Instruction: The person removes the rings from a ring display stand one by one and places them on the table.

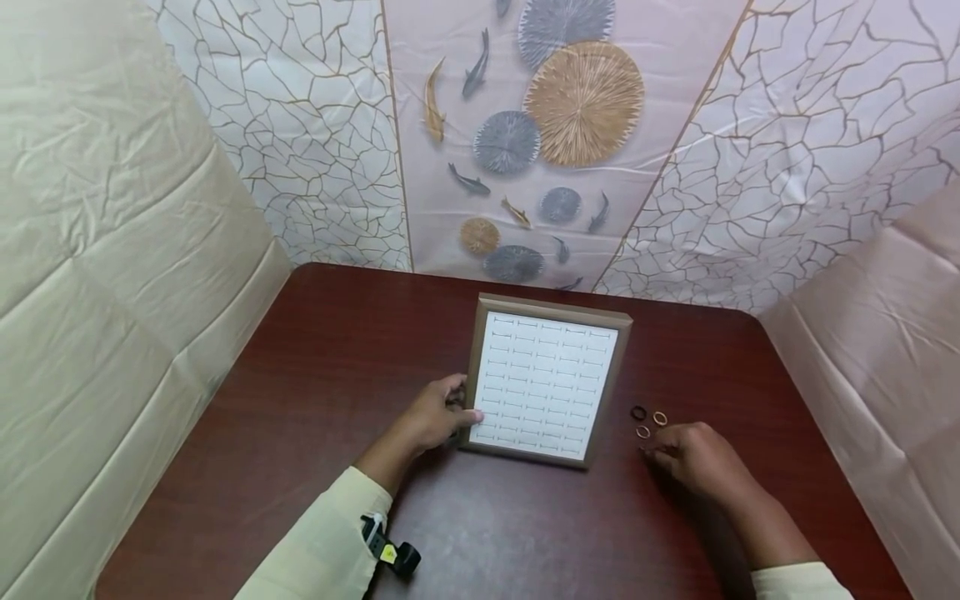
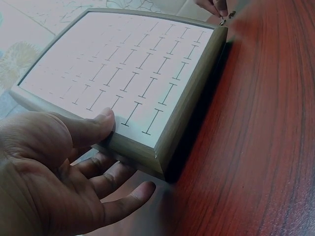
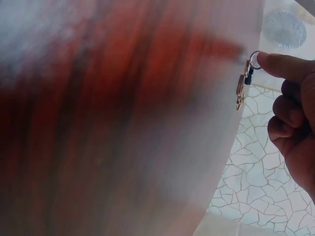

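Note:
A ring display board with a brown frame and a white, slotted face leans back on the table. My left hand grips its lower left edge, thumb on the white face and fingers behind, as the left wrist view also shows. To the board's right, my right hand pinches a silvery ring at its fingertips, low over the table. Just beyond those fingers lie a black ring, a gold ring and a second gold-toned ring. No ring shows in the board's slots.
A dark red-brown wooden table with rounded corners lies beneath everything. Patterned cloth hangs behind its far edge, and pale padded panels stand at both sides. A small black device is strapped to the left sleeve.

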`<state>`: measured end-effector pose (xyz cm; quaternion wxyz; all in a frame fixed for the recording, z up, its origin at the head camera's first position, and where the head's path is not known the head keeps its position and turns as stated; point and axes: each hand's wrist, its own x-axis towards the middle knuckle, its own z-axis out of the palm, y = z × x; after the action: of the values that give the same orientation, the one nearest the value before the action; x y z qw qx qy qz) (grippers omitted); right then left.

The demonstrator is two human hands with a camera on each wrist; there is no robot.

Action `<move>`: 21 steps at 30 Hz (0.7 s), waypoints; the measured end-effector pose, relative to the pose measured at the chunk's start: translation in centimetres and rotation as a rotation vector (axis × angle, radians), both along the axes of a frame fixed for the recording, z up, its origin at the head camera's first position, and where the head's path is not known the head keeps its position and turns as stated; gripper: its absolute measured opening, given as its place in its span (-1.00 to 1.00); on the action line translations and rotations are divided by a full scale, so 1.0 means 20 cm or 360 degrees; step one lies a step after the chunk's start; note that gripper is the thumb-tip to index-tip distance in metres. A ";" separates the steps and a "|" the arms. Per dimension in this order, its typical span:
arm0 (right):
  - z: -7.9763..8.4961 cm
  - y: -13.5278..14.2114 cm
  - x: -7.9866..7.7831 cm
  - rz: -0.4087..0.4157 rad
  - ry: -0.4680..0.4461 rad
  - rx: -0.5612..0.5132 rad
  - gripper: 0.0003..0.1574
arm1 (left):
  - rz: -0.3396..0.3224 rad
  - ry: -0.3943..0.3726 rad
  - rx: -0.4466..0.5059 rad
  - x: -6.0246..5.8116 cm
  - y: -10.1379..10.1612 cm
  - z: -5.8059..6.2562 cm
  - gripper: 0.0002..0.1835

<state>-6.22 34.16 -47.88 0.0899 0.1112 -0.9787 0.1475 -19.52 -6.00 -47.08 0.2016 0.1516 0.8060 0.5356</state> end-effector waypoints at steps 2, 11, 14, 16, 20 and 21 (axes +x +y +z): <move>0.00 0.00 0.00 -0.0011 -0.0041 0.0018 -0.75 | -0.0002 -0.0011 0.0021 0.00 0.00 0.00 -0.47; 0.00 0.00 -0.01 0.0032 -0.0076 0.0064 -0.78 | 0.0004 -0.0024 0.0030 0.00 0.00 -0.01 -0.49; -0.01 0.00 -0.01 0.0035 -0.0071 0.0056 -0.78 | 0.0001 -0.0023 0.0024 0.00 0.00 -0.01 -0.48; -0.01 0.00 -0.01 0.0037 -0.0062 0.0056 -0.77 | 0.0002 -0.0025 0.0020 0.00 0.00 -0.01 -0.47; -0.01 0.00 -0.01 0.0038 -0.0044 0.0053 -0.76 | 0.0006 -0.0028 0.0022 0.00 0.00 0.00 -0.47; -0.01 0.00 -0.01 0.0037 -0.0040 0.0052 -0.76 | 0.0007 -0.0027 0.0020 0.00 0.00 0.00 -0.47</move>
<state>-6.44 34.21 -48.07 0.0741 0.1221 -0.9806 0.1339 -19.45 -5.94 -47.14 0.2063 0.1465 0.8012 0.5423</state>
